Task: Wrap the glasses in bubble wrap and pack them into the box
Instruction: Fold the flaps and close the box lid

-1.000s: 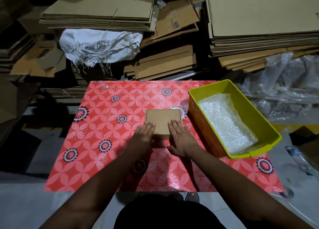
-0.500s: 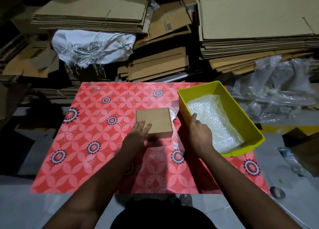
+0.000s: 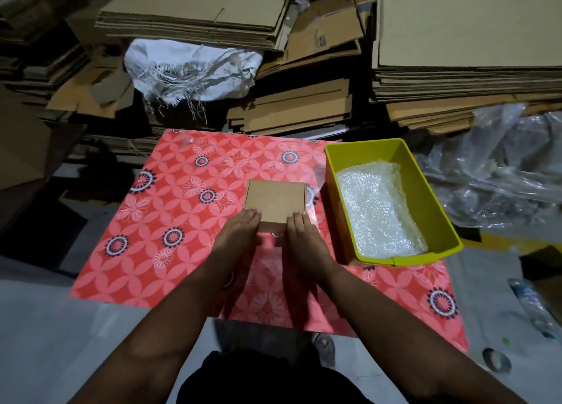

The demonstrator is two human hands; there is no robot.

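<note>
From the head camera, a small closed cardboard box [image 3: 275, 201] lies flat on the bench [image 3: 170, 208], which is covered with a red flowered cloth. Both hands rest at the near edge of the box: the left hand [image 3: 240, 231] at its near left corner and the right hand [image 3: 301, 231] at its near right corner, fingers straight and flat on the lid, holding nothing. The box lies directly ahead of the hands, between them, about equally near to both. To the right, just beside the box, stands a yellow bin [image 3: 438, 208] with bubble wrap [image 3: 377, 208] lying inside it along its long axis (this runs away from the person). The bin is nearer to the right hand. No glasses can be clearly made out here. I judge the lid must be opened next, from its near edge.
</note>
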